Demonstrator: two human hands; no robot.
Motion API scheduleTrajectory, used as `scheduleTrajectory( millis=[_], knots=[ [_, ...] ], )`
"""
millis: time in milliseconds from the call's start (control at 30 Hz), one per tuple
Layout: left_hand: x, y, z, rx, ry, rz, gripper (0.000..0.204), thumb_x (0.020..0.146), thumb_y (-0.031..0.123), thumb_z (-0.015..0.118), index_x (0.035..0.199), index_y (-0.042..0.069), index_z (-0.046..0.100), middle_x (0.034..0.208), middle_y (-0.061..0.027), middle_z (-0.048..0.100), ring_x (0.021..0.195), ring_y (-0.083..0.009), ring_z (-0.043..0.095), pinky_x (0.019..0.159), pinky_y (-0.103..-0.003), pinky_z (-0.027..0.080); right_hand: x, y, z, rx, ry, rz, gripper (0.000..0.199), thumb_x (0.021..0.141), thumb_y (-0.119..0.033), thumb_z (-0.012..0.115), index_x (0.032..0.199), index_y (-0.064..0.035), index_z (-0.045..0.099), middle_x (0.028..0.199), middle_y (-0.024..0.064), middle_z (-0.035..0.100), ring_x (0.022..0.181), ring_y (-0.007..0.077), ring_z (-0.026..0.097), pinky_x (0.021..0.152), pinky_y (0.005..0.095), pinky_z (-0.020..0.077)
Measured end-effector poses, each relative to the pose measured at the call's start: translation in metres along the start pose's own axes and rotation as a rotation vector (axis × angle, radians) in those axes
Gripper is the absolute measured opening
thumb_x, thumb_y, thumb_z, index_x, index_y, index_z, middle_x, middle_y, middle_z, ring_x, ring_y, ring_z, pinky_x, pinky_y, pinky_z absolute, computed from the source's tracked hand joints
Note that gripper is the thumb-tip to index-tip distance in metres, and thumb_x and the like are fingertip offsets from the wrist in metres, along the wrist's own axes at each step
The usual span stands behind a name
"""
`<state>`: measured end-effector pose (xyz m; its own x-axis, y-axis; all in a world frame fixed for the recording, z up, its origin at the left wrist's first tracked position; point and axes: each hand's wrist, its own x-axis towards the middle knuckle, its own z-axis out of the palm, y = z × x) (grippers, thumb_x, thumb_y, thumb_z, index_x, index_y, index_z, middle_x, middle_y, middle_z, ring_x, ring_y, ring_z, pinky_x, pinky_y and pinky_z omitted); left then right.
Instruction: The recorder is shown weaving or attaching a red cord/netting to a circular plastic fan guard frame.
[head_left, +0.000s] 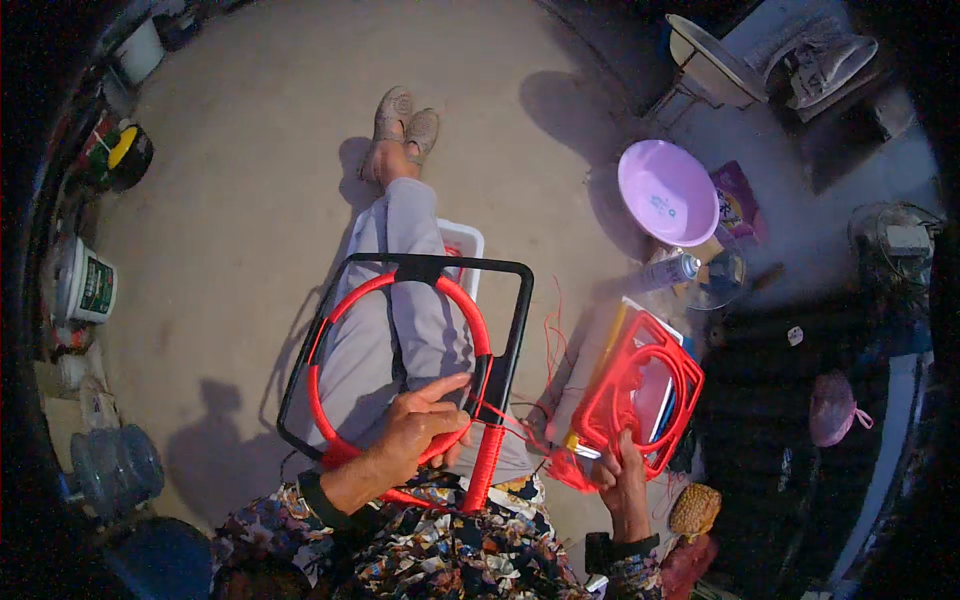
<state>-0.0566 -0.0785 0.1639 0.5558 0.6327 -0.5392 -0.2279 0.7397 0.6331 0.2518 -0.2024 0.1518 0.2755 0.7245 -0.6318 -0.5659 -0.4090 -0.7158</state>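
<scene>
Across my lap lies a black rectangular frame [521, 320] with a round ring [466, 312] inside it. Red cord wraps most of the ring and the lower right side of the frame. My left hand [425, 425] is closed around the ring's lower right part, its index finger stretched along it. From there a red strand [512, 421] runs right to a loose red bundle [570, 470] beside my right hand [622, 478]. That hand is closed on the red cord, at the lower edge of a second, all-red frame [684, 402]; its fingertips are partly hidden.
A white container [470, 236] stands behind my legs. On the right are a box of papers [612, 335], a spray can [672, 271], a purple basin [668, 190] and a basin on a stand [712, 62]. Buckets [95, 285] and a clear water bottle [118, 468] line the left.
</scene>
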Motion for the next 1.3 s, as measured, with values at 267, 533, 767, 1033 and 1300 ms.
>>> scheduleTrajectory(
  millis=[267, 533, 767, 1033, 1300],
  knots=[
    [0.004, -0.005, -0.002, 0.004, -0.017, -0.049, 0.058, 0.084, 0.015, 0.054, 0.132, -0.007, 0.031, 0.072, -0.0106, 0.059, 0.046, -0.0151, 0.054, 0.036, -0.023, 0.039, -0.026, 0.005, -0.150, -0.939, 0.336, -0.150, 0.018, 0.084, -0.020, 0.062, 0.090, -0.0033, 0.060, 0.065, -0.0021, 0.053, 0.053, 0.0077, 0.046, 0.048, 0.0232, 0.0381],
    [0.005, -0.009, -0.001, 0.018, 0.065, -0.067, 0.041, 0.084, 0.013, 0.056, 0.116, -0.010, 0.045, 0.072, -0.0117, 0.061, 0.046, -0.0140, 0.054, 0.037, -0.022, 0.039, -0.003, 0.002, 0.025, -0.731, -0.079, -0.101, 0.030, 0.085, -0.012, 0.059, 0.114, -0.0046, 0.054, 0.088, 0.0023, 0.061, 0.068, 0.0083, 0.054, 0.058, 0.0226, 0.0440],
    [0.005, -0.008, 0.002, 0.025, 0.064, -0.063, 0.032, 0.085, 0.013, 0.055, 0.109, -0.007, 0.049, 0.072, -0.0115, 0.061, 0.045, -0.0138, 0.055, 0.037, -0.022, 0.040, 0.001, 0.011, 0.114, -0.532, -0.427, 0.145, 0.021, 0.089, -0.021, 0.056, 0.102, -0.0048, 0.058, 0.065, -0.0074, 0.047, 0.054, 0.0021, 0.038, 0.045, 0.0201, 0.0275],
    [0.010, -0.001, 0.002, -0.025, 0.000, -0.199, 0.022, 0.090, 0.017, 0.047, 0.098, -0.002, 0.053, 0.067, -0.0111, 0.060, 0.043, -0.0181, 0.054, 0.035, -0.027, 0.039, -0.014, 0.020, 0.117, -0.556, -0.366, -0.006, 0.023, 0.089, -0.019, 0.054, 0.072, -0.0040, 0.057, 0.063, -0.0065, 0.047, 0.057, 0.0035, 0.040, 0.049, 0.0213, 0.0307],
    [0.016, -0.011, -0.010, -0.059, -0.032, -0.229, 0.019, 0.087, 0.019, 0.051, 0.084, 0.000, 0.053, 0.066, -0.0138, 0.060, 0.042, -0.0216, 0.054, 0.034, -0.029, 0.040, -0.012, 0.015, 0.120, -0.572, -0.369, 0.017, 0.023, 0.088, -0.018, 0.055, 0.070, -0.0029, 0.056, 0.063, -0.0055, 0.048, 0.058, 0.0044, 0.041, 0.051, 0.0219, 0.0326]
  ],
)
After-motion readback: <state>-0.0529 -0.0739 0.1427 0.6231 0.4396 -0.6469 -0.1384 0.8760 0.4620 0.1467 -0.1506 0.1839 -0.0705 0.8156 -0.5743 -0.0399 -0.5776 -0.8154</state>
